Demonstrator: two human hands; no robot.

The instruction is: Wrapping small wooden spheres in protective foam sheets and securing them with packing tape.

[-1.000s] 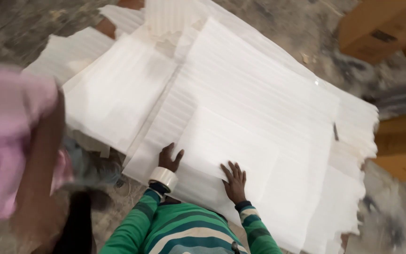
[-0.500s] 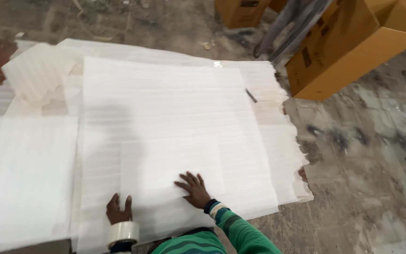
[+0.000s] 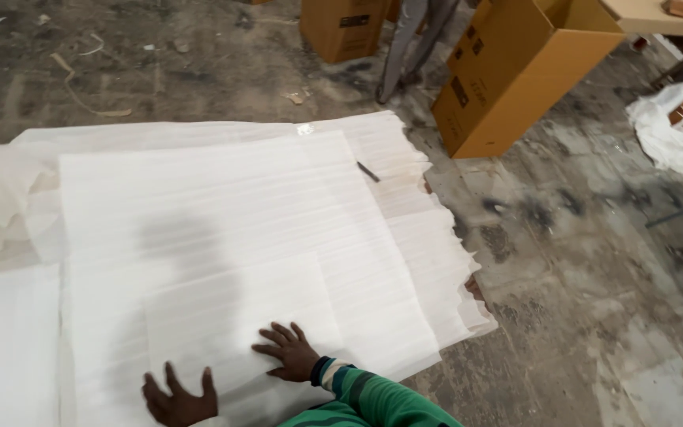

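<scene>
Both hands, left hand (image 3: pixel 179 398) and right hand (image 3: pixel 288 352), pressed open-palmed on the white foam sheet (image 3: pixel 223 237) at lower centre; its thin, ragged edge could tear if dragged.

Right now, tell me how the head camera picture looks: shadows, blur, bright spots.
Head view: a soft grey shadow falls across the white foam sheets above the hands; the left hand and right hand lie flat on the foam, reasonably sharp. The cardboard box and the floor near it are slightly smeared. The foam is bright at the left edge, with detail lost.
</scene>
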